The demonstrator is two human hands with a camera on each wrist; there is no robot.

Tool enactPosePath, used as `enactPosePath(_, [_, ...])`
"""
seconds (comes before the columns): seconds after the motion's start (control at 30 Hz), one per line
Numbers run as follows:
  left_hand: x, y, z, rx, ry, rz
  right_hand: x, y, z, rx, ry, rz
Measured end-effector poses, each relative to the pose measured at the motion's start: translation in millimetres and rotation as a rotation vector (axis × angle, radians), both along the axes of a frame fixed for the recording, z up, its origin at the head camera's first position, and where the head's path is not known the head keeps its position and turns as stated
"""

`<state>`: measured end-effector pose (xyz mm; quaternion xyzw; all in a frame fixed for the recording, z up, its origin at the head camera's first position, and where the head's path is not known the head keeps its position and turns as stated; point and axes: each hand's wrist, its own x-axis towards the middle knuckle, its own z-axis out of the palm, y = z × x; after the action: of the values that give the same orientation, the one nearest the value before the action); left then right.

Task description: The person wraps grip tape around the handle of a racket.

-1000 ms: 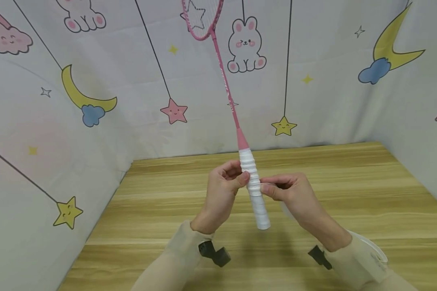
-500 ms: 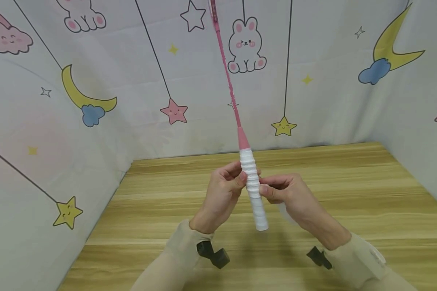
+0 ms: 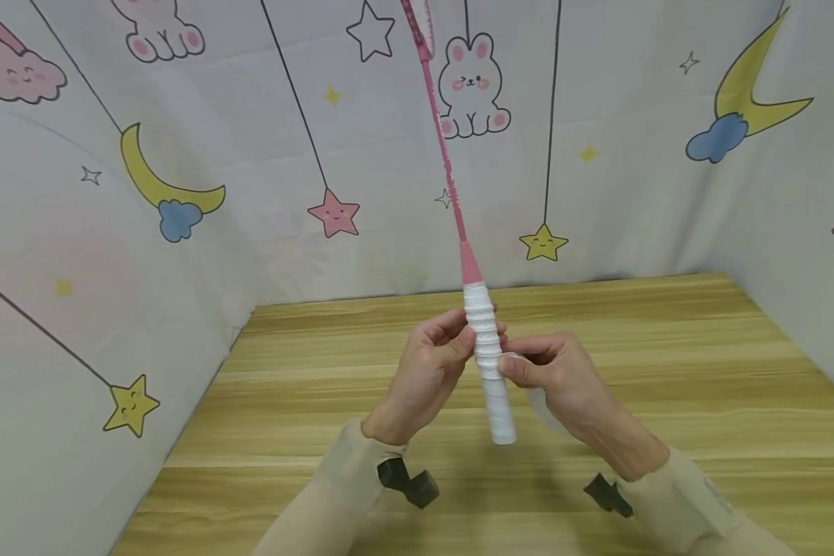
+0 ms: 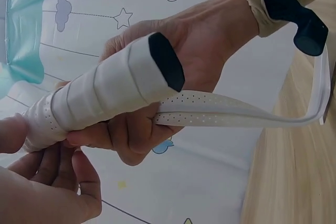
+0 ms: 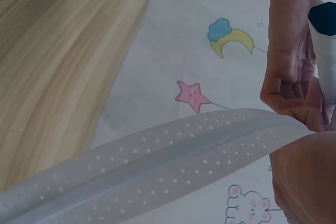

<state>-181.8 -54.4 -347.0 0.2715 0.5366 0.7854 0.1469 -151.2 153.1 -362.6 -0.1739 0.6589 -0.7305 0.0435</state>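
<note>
A pink badminton racket [image 3: 448, 162] is held up above the table, tilted, its head partly cut off by the top of the head view. My left hand [image 3: 427, 367] grips the white handle between thumb and fingers. On the handle's other side, my right hand [image 3: 563, 378] pinches a strip of white perforated grip tape [image 4: 220, 109] close against it. Ridged wraps of tape cover the upper handle; the lower handle [image 3: 498, 409] shows a smoother white layer. In the left wrist view the dark butt cap [image 4: 167, 62] shows. The loose tape trails past the right wrist.
Beneath the hands lies a wood-grain table [image 3: 320, 432]. A white cloth backdrop [image 3: 264, 255] with printed stars, moons and rabbits stands behind and at the sides. Each sleeve cuff bears a small black device [image 3: 408, 483].
The racket has turned about its long axis, its head going from face-on to nearly edge-on. Its handle has shifted slightly right. Both hands keep their holds.
</note>
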Motion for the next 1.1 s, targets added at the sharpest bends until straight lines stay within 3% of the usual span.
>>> enactPosePath(0.13, [0.4, 0.8, 1.0, -0.043, 0.047, 0.054, 2.7, 0, -0.9, -0.015, 0.031, -0.058])
enactPosePath(0.37, [8.0, 8.3, 4.4, -0.237, 0.060, 0.309, 4.8, -1, -2.6, 0.024, 0.086, -0.147])
enactPosePath(0.57, [12.8, 16.0, 5.2, -0.307, 0.098, 0.406, 6.2, -4, -2.7, 0.039, 0.124, -0.179])
enactPosePath(0.8, [10.7, 15.3, 3.0, -0.282, 0.099, 0.425, 6.4, -5, -1.6, 0.061, 0.127, -0.191])
enactPosePath(1.1, [6.7, 12.8, 1.9, -0.226, 0.001, 0.393, 6.2, -6, 1.2, 0.118, 0.103, -0.234])
